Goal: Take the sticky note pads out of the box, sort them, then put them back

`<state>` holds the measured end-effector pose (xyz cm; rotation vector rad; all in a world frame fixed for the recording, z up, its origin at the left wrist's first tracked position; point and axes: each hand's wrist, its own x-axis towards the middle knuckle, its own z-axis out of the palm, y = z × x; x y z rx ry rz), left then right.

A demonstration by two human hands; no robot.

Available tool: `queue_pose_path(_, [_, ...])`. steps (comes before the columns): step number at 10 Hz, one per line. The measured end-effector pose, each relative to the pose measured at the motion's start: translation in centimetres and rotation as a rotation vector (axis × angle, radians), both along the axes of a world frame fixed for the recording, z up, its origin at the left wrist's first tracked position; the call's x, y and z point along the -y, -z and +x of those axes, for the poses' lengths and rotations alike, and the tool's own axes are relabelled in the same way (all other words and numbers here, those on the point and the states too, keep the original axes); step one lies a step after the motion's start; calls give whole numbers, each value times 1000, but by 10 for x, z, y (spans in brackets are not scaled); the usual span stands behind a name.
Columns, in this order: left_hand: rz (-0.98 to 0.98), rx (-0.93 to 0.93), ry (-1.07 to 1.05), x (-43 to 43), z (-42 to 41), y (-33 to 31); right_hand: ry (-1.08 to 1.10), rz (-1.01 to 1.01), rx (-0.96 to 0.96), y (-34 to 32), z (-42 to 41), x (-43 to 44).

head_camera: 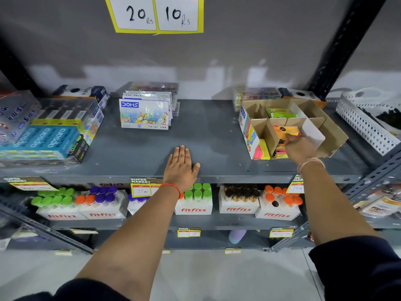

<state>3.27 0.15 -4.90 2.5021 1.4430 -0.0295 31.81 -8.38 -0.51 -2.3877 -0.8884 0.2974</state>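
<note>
1. The right hand (298,146) pinches an orange sticky note pad (287,131) in the cardboard box (325,135), at 3 o'clock on the shelf (206,131).
2. The left hand (180,168), spread flat at 6 o'clock, is farther away.
3. The pad's long axis seems left-right.

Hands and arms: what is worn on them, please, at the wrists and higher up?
Both hands are bare. The left hand has a thin red thread at its wrist; the right hand has a pale, pinkish band of threads. Dark sleeves cover both upper arms; forearms are uncovered.
</note>
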Motion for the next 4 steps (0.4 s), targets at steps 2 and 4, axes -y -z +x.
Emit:
queue_pose_path(2, [-3, 22, 21, -2, -2, 1, -61, -190, 164, -6, 7, 2])
queue_pose_path(4, [323, 189, 165, 6, -13, -21, -159, 285, 667, -31, -85, 15])
